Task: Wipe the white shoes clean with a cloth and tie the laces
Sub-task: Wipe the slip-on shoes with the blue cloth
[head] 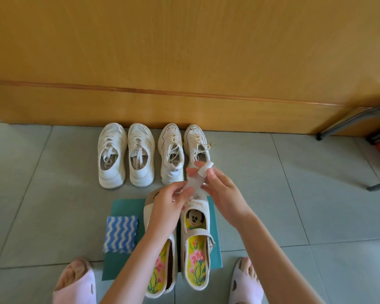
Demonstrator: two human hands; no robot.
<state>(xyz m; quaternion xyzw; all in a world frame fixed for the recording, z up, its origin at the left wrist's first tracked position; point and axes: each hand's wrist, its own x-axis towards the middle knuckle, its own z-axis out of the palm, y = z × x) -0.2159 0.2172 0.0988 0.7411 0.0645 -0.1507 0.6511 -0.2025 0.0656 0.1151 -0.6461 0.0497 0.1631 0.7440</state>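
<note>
A small translucent bottle [192, 184] is held in the air between both hands, above the toes of the near pair of shoes [199, 234]. The left hand [168, 200] is wrapped round the lower body of the bottle. The white cap [204, 170] at its upper end is pinched by the fingers of the right hand [219, 189]. What the bottle contains cannot be told.

Count of shoes: six, in three pairs.
- Near pair: set side by side on a teal mat [123, 208], directly below the hands, toes pointing away. The left shoe is partly covered by the left forearm. Embroidered yellow insoles with pink flowers are seen inside both; a cartoon face is seen at the front of the right one.
- Far left pair of white sneakers [112, 154]: placed on the floor [53, 194] against a wooden panel [184, 62], laces tucked inside.
- Far right pair of white sneakers [172, 154]: just beside the first pair, laces loose. Its right shoe is partly hidden behind the bottle and the right hand.

Count of cloths: one. A folded blue-and-white wavy cloth [120, 234] is laid on the left edge of the mat, just beside the near left shoe and apart from both hands.

Two feet in pink slippers [75, 286] are seen at the bottom edge, one on each side of the mat.
</note>
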